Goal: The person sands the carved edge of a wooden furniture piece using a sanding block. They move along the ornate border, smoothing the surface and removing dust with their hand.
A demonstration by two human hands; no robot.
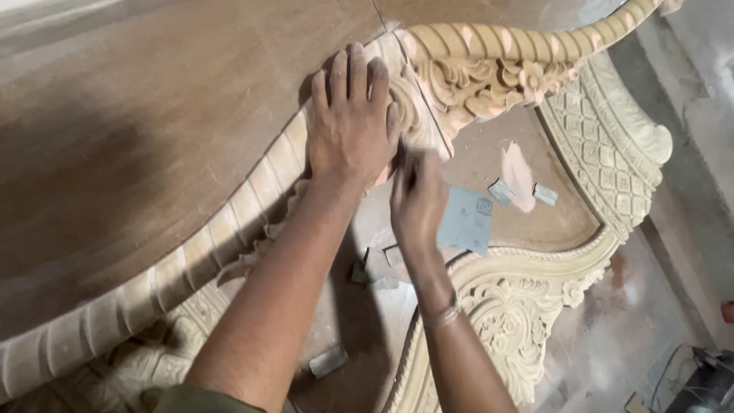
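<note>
left hand [350,126]: fingers spread flat on carving [474,73], centre frame, steadying it.
right hand [417,203]: blurred; fingers' state unclear, beside sandpaper [465,220].

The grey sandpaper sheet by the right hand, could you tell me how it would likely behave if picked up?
The sandpaper sheet looks thin and flat, so probably light and floppy. Torn scraps nearby suggest it rips easily. Its gritty face should resist slipping.

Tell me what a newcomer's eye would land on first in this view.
First the two hands at centre: the left hand lies flat on the carved wooden panel, while the right hand, blurred, works at the floral carving just below it. Next comes the rope-like carved border sweeping from lower left to top right. Scraps of sandpaper lie on the board beneath.
</note>
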